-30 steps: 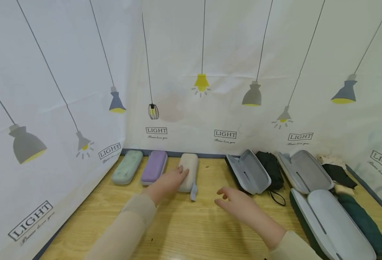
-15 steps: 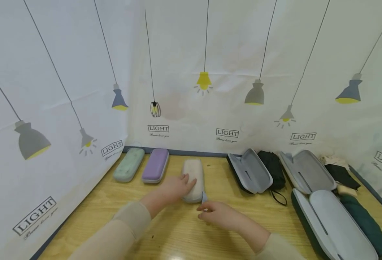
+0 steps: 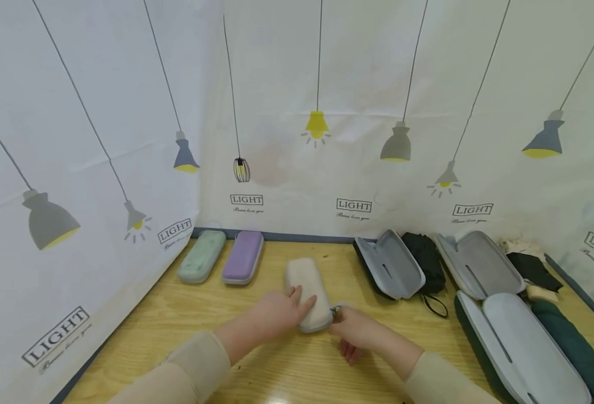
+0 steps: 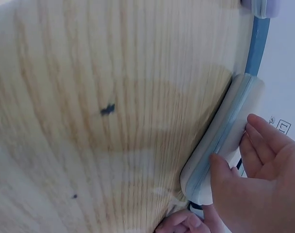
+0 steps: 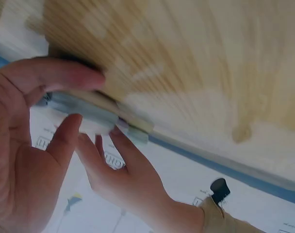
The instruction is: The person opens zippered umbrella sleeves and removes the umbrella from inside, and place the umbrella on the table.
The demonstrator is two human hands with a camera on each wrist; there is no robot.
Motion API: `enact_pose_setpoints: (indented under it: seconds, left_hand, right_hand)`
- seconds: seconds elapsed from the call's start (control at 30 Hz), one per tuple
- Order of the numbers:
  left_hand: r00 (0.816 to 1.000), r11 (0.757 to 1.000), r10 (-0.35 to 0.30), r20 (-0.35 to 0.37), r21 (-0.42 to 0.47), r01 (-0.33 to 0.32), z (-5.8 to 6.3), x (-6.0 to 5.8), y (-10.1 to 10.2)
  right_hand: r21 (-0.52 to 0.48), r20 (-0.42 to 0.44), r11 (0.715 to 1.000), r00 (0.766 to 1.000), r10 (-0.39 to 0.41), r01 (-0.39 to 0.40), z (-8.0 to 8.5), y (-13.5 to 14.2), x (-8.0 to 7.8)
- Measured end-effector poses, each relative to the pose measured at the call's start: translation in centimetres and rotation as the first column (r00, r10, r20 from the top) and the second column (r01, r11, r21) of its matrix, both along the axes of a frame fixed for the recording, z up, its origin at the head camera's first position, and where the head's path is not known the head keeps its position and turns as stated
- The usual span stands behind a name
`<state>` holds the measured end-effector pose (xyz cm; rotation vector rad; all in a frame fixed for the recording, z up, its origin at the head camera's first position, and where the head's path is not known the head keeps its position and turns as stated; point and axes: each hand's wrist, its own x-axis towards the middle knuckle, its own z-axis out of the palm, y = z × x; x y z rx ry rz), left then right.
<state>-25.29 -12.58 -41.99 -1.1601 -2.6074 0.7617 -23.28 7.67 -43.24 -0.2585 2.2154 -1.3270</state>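
Observation:
A cream zip-up glasses case lies shut on the table in front of me, slightly turned. My left hand holds it from the left. Its fingers lie on the lid, and in the left wrist view the thumb presses against the side by the zip seam. My right hand is at the case's near right corner, fingers curled round the grey-blue zipper pull. Much of that pull is hidden by the fingers. The right wrist view shows the case's end beside the right fingers.
A green case and a purple case lie shut at the back left. Right of the hands are open cases: black, beige and green. Dark pouches lie beside them. A printed sheet backs the table.
My left hand has drawn the cream case nearer and to the right, and turned it. The right hand has moved from the open table to the case's zipper pull and taken hold of it.

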Motion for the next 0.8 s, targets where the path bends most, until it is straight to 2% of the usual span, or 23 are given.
enact_pose_setpoints:
  seconds: [0.13, 0.27, 0.4, 0.5, 0.6, 0.7, 0.8]
  left_hand:
    - [0.999, 0.999, -0.038, -0.006, 0.017, 0.038, 0.2, 0.2, 0.3]
    - [0.993, 0.99, -0.045, 0.105, 0.138, 0.03, 0.6, -0.1, 0.1]
    - [0.981, 0.951, -0.054, 0.187, 0.31, -0.007, 0.8, -1.7, -0.1]
    - [0.974, 0.928, -0.072, 0.214, 0.372, -0.013, 0.8, -3.2, -0.1]
    - [0.965, 0.937, -0.078, 0.249, 0.348, -0.014, 1.0, -4.6, 0.2]
    - [0.968, 0.97, -0.066, 0.24, 0.241, 0.006, 1.3, -5.5, 0.5]
    - [0.974, 0.989, -0.074, 0.215, 0.139, 0.045, 1.4, -6.2, 1.0]
  right_hand:
    - [-0.058, 0.08, 0.998, 0.997, -0.016, 0.021, -0.7, 0.7, -0.9]
    - [-0.144, 0.172, 0.989, 0.985, -0.002, 0.028, -1.4, 1.7, -1.9]
    - [-0.205, 0.242, 0.979, 0.969, 0.04, 0.011, -2.2, 2.5, -2.8]
    - [-0.221, 0.27, 0.975, 0.961, 0.061, 0.0, -2.6, 2.9, -3.1]
    - [-0.219, 0.277, 0.976, 0.959, 0.061, 0.001, -2.8, 2.9, -3.4]
    - [-0.215, 0.281, 0.977, 0.957, 0.067, -0.005, -2.8, 2.9, -3.4]
    - [-0.215, 0.286, 0.976, 0.955, 0.081, -0.019, -2.6, 3.0, -3.3]
